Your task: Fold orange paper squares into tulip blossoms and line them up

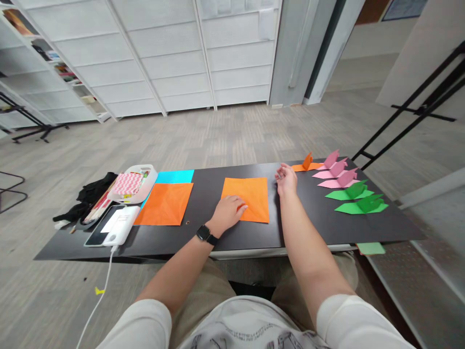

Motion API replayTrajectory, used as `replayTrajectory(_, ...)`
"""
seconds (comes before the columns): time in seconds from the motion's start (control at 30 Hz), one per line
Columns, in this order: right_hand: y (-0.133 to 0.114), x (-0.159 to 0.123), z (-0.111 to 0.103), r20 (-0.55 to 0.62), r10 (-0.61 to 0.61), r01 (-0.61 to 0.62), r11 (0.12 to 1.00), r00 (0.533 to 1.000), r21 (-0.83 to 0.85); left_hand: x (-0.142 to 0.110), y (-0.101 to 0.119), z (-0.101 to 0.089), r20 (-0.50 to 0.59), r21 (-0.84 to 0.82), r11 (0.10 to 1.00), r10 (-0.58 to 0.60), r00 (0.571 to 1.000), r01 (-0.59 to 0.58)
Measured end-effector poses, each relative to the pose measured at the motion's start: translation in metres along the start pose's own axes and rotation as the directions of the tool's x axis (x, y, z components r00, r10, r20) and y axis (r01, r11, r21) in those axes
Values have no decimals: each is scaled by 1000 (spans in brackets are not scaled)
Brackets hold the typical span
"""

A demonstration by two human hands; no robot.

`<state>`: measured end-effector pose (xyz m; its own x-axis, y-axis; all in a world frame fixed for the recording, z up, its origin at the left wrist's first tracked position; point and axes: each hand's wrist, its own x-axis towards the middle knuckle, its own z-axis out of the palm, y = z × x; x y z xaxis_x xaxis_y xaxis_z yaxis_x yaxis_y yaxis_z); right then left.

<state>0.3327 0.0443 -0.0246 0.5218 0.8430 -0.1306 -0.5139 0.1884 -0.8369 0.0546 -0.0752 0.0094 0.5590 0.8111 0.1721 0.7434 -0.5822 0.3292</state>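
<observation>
A square sheet of orange paper point(250, 194) lies flat in front of me on the dark table. My left hand point(228, 212), with a black watch on its wrist, rests on the sheet's left side, fingers loosely extended. Just off the sheet's right edge is my right hand point(286, 181), its fingers loosely bent and apart, with nothing visible in it. To its right stand folded paper birds: an orange bird point(307, 163), three pink birds point(334, 170) and two green birds point(363, 205). More orange paper point(165, 206) lies to the left.
Blue paper point(176, 176) shows behind the left orange paper. A white basket point(147, 186), a phone point(101, 232), a cabled white power bank point(122, 228) and black cloth point(96, 189) occupy the table's left end. Light green paper point(370, 248) sticks out below the front right edge.
</observation>
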Motion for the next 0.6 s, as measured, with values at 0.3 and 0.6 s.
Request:
replayTrajectory(0.3, 11, -13, 14, 176, -304, 351, 824, 936, -445, 28, -30, 6, -23, 40, 998, 59, 998, -58)
replayTrajectory(0.6, 22, -37, 18, 685, -223, 718, 278, 694, -638, 50, -62, 26, 39, 75, 995, 65, 997, -68)
